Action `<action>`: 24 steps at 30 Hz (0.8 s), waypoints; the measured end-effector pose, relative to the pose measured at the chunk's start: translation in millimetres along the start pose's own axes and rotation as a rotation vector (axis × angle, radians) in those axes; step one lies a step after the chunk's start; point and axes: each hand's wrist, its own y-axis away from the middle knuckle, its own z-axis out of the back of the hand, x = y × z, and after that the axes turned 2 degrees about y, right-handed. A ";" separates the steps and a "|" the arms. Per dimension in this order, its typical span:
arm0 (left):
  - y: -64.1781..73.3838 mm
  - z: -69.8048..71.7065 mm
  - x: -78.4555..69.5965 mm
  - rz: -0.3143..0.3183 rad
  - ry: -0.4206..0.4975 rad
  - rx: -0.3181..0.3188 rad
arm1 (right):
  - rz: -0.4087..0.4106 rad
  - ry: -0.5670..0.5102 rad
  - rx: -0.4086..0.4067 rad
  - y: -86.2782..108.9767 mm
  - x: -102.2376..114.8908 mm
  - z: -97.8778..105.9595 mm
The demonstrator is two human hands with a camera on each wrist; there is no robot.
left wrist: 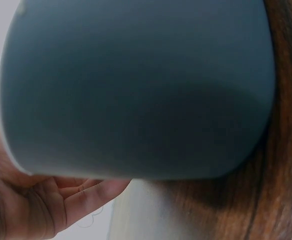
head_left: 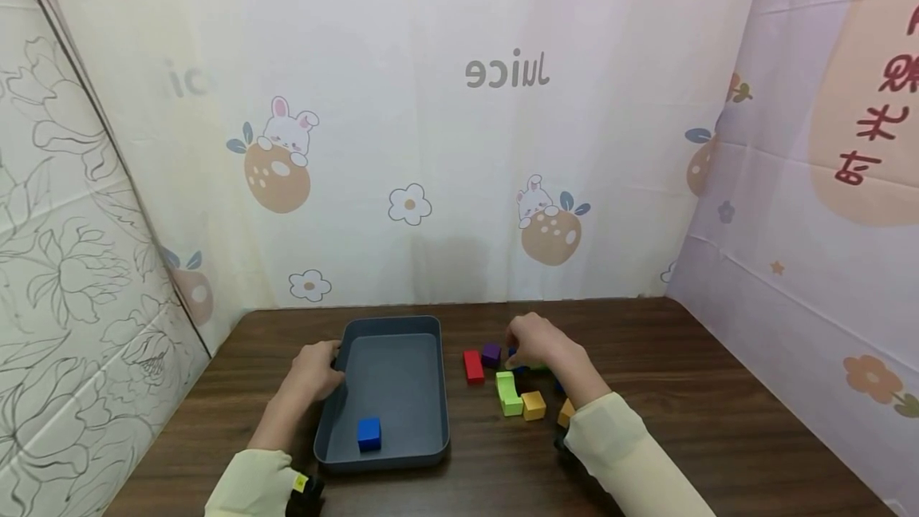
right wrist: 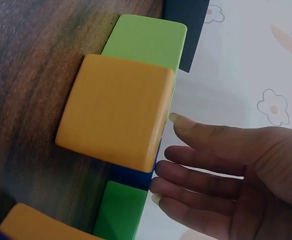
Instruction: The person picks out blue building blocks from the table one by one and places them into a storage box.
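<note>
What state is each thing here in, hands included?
Tray: upright, holding one blue block
Red block: lying on the table
Purple block: outside the tray
Light green block: beside an orange block
Second orange block: partly hidden by sleeve
Dark green block and second blue block: partly hidden
Left hand: touching the tray's left side
Right hand: over the blocks, hold unclear

The tray point(head_left: 395, 373) was matt and smooth, probably plastic, though blurred close up. The worktop point(head_left: 682, 389) had wood grain. The orange block point(right wrist: 116, 112) looked smooth, the backdrop point(head_left: 431, 134) creased cloth.
</note>
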 end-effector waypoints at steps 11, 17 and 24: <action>0.2 -0.1 0.6 -0.001 0.001 0.001 | -0.016 0.019 0.038 2.4 5.0 1.5; 0.6 0.4 -0.7 0.011 -0.004 0.009 | -0.004 0.010 0.035 3.1 5.3 3.4; 0.2 -0.2 0.9 -0.003 -0.006 0.002 | -0.019 0.012 0.029 0.3 0.9 3.4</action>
